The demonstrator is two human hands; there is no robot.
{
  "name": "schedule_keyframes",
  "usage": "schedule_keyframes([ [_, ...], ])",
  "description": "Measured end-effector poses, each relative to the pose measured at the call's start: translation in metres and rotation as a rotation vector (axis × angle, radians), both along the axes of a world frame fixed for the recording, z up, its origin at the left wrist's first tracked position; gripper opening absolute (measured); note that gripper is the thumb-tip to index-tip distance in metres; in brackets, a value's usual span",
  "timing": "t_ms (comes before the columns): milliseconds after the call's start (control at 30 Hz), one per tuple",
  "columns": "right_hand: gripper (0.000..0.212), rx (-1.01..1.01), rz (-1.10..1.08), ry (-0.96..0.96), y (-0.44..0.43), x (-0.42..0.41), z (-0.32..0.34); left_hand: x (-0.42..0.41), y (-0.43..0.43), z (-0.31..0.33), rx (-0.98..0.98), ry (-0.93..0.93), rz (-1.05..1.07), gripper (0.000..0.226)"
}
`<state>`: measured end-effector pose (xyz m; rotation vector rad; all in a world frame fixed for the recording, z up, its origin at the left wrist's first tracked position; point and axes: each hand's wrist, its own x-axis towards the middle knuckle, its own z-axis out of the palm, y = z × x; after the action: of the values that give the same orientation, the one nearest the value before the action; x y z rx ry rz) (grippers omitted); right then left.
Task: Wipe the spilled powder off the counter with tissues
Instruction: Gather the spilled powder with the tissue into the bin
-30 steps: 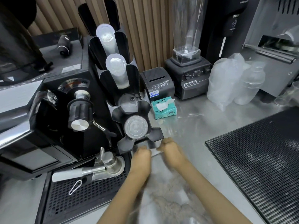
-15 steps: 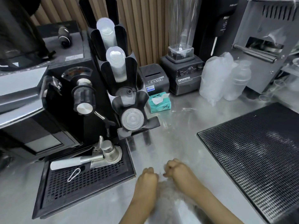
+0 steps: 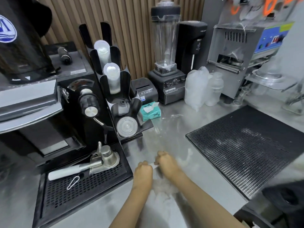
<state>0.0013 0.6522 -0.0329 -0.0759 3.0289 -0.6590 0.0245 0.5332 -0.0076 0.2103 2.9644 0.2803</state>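
Note:
My left hand (image 3: 142,170) and my right hand (image 3: 166,162) sit side by side on the steel counter (image 3: 171,134), fingers curled down onto a white tissue (image 3: 155,167) of which only a strip shows between them. Greyish powder (image 3: 162,188) lies piled on the counter between my forearms, just behind the hands. A faint powder smear (image 3: 187,157) runs to the right of my right hand. A teal tissue box (image 3: 150,112) with a tissue poking out stands farther back, beside the cup holder.
A coffee machine's black drip tray (image 3: 82,186) with a portafilter (image 3: 98,162) lies left of my hands. The black cup and lid holder (image 3: 118,96) stands behind it. A black mesh mat (image 3: 246,148) covers the right. A blender (image 3: 166,66), printer and plastic containers line the back.
Both hands have dragged the tissue from the base of the cup holder back toward me, gathering powder into a pile between my forearms. The camera has tilted up.

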Motion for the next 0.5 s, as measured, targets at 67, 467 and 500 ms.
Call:
schedule_keyframes([
  [67,0.026,0.009,-0.016,-0.029,-0.001,0.011,0.001,0.003,-0.001,-0.004,0.032,0.017,-0.024,0.03],
  [467,0.031,0.056,0.025,-0.119,-0.007,0.013,0.019,0.002,-0.003,-0.005,0.099,-0.018,0.004,0.024],
  [500,0.031,0.069,0.037,-0.12,-0.007,0.011,0.016,0.003,-0.004,-0.005,0.114,-0.03,0.012,0.023],
])
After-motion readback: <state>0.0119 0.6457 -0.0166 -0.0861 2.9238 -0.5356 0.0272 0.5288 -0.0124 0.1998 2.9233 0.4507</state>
